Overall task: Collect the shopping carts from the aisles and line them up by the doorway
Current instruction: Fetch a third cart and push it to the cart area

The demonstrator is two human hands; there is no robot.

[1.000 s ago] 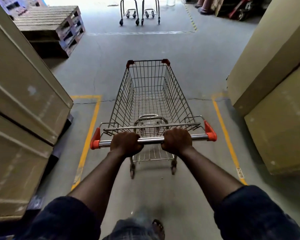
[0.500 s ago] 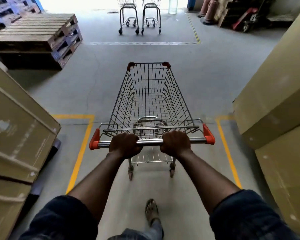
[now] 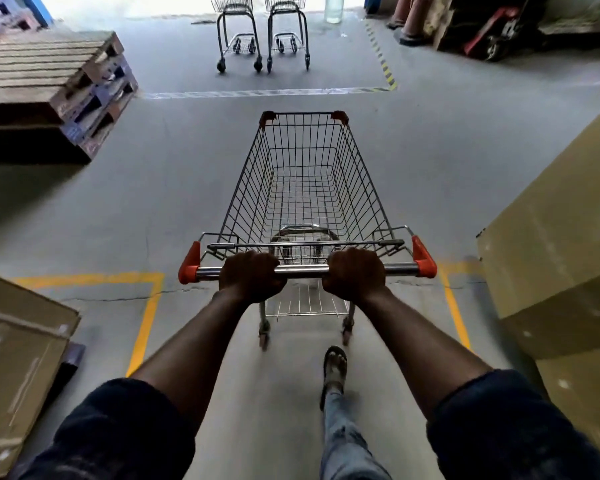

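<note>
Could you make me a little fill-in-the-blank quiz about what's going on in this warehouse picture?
The left hand and right hand both grip the ____ of the pushed cart.
Inside, that cart is ____.
Ahead by the doorway stand ____ parked carts.
The wooden pallets lie on the person's ____ side.
Missing words: handle, empty, two, left.

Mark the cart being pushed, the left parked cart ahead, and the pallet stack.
Pushed cart point(image 3: 305, 270): head view, on the middle of its handle bar.
Left parked cart point(image 3: 240, 45): head view, on its lower rack.
Pallet stack point(image 3: 39, 64): head view, on the top boards.
</note>
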